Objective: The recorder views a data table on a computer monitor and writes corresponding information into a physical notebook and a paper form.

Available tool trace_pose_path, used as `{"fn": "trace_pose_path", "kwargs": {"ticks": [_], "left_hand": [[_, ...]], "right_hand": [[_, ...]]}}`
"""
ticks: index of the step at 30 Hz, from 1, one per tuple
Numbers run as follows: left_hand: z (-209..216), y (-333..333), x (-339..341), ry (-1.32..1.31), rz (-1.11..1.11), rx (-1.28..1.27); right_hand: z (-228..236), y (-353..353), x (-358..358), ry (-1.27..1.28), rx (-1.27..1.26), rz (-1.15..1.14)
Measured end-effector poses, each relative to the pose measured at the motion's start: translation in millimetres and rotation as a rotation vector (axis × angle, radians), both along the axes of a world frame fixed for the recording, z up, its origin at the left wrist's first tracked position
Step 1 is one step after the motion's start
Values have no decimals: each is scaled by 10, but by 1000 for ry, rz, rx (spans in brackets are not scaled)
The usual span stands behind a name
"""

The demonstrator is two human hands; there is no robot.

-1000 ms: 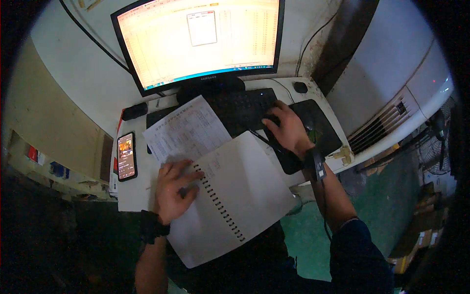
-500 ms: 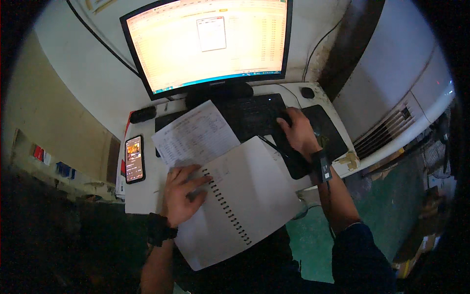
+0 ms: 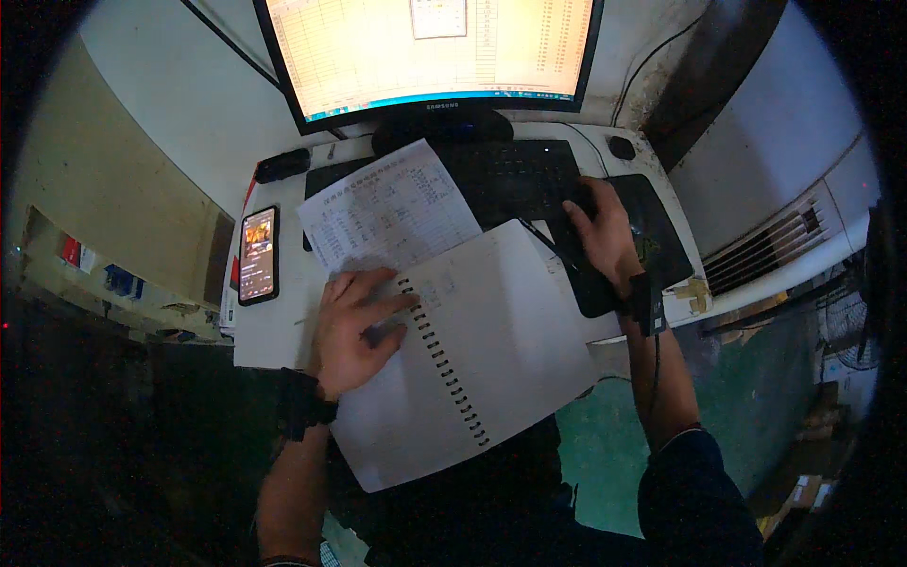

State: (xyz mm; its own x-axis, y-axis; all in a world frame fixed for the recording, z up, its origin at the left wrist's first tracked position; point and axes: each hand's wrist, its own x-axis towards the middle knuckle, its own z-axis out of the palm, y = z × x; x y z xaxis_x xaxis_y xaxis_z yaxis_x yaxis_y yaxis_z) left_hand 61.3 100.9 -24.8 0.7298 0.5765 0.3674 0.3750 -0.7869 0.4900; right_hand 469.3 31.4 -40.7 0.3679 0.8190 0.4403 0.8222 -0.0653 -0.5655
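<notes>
My left hand (image 3: 354, 326) lies flat on the left page of an open spiral notebook (image 3: 501, 350), its fingers spread toward the spiral binding. A printed sheet of tables (image 3: 387, 208) lies just beyond the notebook, partly over a black keyboard (image 3: 515, 175). My right hand (image 3: 600, 231) rests over a computer mouse on a black mouse pad (image 3: 652, 222) at the keyboard's right end; the mouse is almost hidden under the palm. Both wrists wear dark bands.
A monitor (image 3: 430, 47) showing a bright spreadsheet stands at the back of the white desk (image 3: 274, 326). A phone (image 3: 257, 253) with a lit screen lies at the left. A small black box (image 3: 282, 164) sits near the monitor. A white appliance (image 3: 784, 198) stands to the right.
The view has shifted so the desk sits lower and larger in the picture. My left hand stays on the notebook page, and my right hand stays at the keyboard's right end.
</notes>
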Motion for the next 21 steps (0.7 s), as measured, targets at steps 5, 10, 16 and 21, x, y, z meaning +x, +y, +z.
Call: {"fn": "trace_pose_path", "kwargs": {"ticks": [5, 10, 16, 21], "left_hand": [[12, -6, 42, -12, -13, -10], [40, -27, 15, 23, 11, 20], [89, -27, 53, 32, 6, 16], [115, -33, 33, 12, -1, 21]], "right_hand": [[58, -36, -1, 1, -59, -27], [-59, 43, -41, -104, -55, 55], [43, 91, -139, -267, -50, 111], [94, 130, -141, -280, -101, 140]]}}
